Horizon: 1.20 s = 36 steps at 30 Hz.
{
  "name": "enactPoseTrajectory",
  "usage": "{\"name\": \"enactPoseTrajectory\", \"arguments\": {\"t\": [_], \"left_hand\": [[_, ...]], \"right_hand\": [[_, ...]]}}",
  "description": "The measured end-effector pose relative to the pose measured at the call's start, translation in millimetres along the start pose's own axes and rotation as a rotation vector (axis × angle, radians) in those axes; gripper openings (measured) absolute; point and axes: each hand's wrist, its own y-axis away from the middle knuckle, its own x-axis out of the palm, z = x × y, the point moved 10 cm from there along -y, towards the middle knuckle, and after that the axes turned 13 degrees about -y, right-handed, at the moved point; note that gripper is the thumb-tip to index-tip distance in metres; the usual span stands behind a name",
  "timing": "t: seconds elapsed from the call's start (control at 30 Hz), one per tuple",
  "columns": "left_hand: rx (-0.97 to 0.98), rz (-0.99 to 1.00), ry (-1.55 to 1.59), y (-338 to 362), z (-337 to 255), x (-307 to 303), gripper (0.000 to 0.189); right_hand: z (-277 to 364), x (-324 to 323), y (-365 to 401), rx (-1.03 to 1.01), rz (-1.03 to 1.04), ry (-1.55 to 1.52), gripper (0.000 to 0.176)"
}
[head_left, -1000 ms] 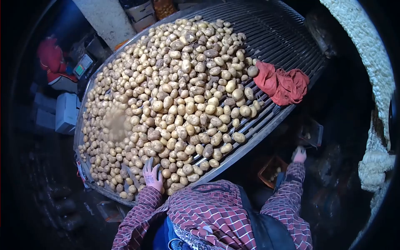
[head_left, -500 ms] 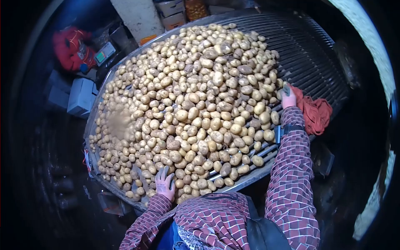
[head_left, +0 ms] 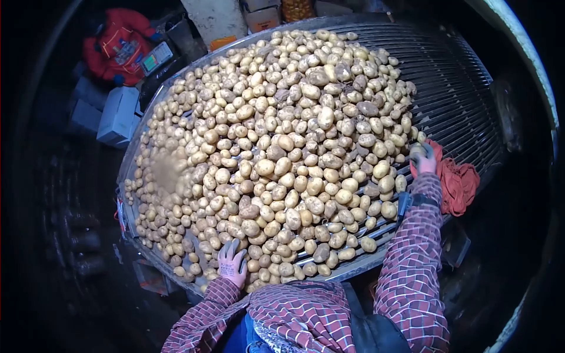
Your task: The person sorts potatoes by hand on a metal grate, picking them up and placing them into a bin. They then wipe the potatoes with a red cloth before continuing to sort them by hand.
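Note:
Many potatoes (head_left: 282, 159) lie in a wide heap on a slatted metal table (head_left: 447, 88). My left hand (head_left: 233, 263), in a pink and grey glove, rests with fingers apart on the near edge of the heap. At the right side of the heap, my right hand (head_left: 423, 157), gloved the same way, has its fingers curled round a potato (head_left: 417, 149). Just beside that hand, an orange-red cloth (head_left: 458, 183) lies crumpled at the table's right edge.
A person in a red jacket (head_left: 122, 47) is at the upper left, near a scale with a lit display (head_left: 156, 58). White boxes (head_left: 119, 116) stand left of the table. A cardboard box (head_left: 262, 17) and a net sack (head_left: 297, 9) are beyond the far edge.
The view has shifted slightly. My right hand's fingers now curl round a potato, while my left hand stays at the near edge. The person in red shows more fully.

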Motion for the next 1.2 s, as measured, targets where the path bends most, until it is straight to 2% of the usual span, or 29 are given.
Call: {"name": "enactPoseTrajectory", "arguments": {"t": [0.03,0.13,0.2,0.27,0.33,0.37,0.4,0.43,0.47,0.53,0.6,0.63,0.67,0.73,0.77,0.8,0.87,0.9,0.93,0.97,1.0,1.07,1.2], "left_hand": [[-0.003,0.006,-0.002,1,2,0,0.037],[-0.004,-0.011,0.007,2,4,1,0.037],[0.001,-0.025,0.015,2,4,1,0.036],[0.004,-0.046,0.02,1,5,-2,0.035],[0.008,-0.046,0.014,2,6,-1,0.035],[0.013,-0.045,0.01,3,6,0,0.035],[0.007,-0.04,0.01,3,6,0,0.035],[0.003,-0.034,0.012,1,5,-2,0.036],[-0.003,-0.032,0.013,1,5,-3,0.036],[0.01,-0.036,0.015,2,5,-2,0.036],[0.016,-0.049,0.021,3,6,-2,0.037],[0.018,-0.054,0.018,4,7,-1,0.036],[0.023,-0.038,0.0,3,6,-2,0.036],[0.026,-0.069,0.019,4,7,-5,0.034],[0.022,-0.078,0.036,5,8,-5,0.034],[0.023,-0.088,0.051,5,9,-3,0.033],[0.02,-0.102,0.052,6,11,-2,0.032],[0.026,-0.108,0.049,7,10,-3,0.031],[0.03,-0.115,0.045,8,10,-3,0.03],[0.033,-0.121,0.045,8,10,-2,0.031],[0.025,-0.115,0.036,8,10,-2,0.031],[0.058,-0.176,0.043,9,9,-2,0.032],[0.062,-0.126,-0.005,8,8,7,0.031]], "right_hand": [[6,-2,17,0.182,-0.091,-0.313,0.05],[17,-11,29,0.13,-0.008,-0.86,0.045],[7,-24,24,0.234,-0.126,-0.731,0.042],[19,-22,10,0.131,-0.14,-0.419,0.038],[78,43,14,-0.171,-0.049,0.072,0.034],[114,116,48,-0.115,0.071,0.051,0.031],[133,172,67,-0.118,0.197,0.293,0.036],[133,221,80,-0.199,0.392,0.385,0.045],[155,276,110,-0.351,0.573,0.673,0.05],[135,341,132,-0.465,0.684,1.041,0.049],[78,371,128,-0.408,0.673,1.315,0.042],[57,379,129,-0.309,0.674,1.414,0.037],[35,384,121,-0.31,0.644,1.455,0.034],[40,382,131,-0.263,0.707,1.473,0.05],[51,376,139,-0.302,0.734,1.399,0.049],[71,364,151,-0.134,0.737,1.251,0.04],[34,341,124,-0.058,0.918,0.745,0.048],[28,316,116,0.052,0.867,0.306,0.051],[50,284,126,0.082,0.762,0.1,0.046],[58,245,145,0.366,0.618,-0.145,0.046],[71,211,166,0.442,0.567,-0.433,0.048],[62,123,179,0.495,0.464,-0.637,0.047],[68,-60,247,0.365,0.083,-0.9,0.044]]}}
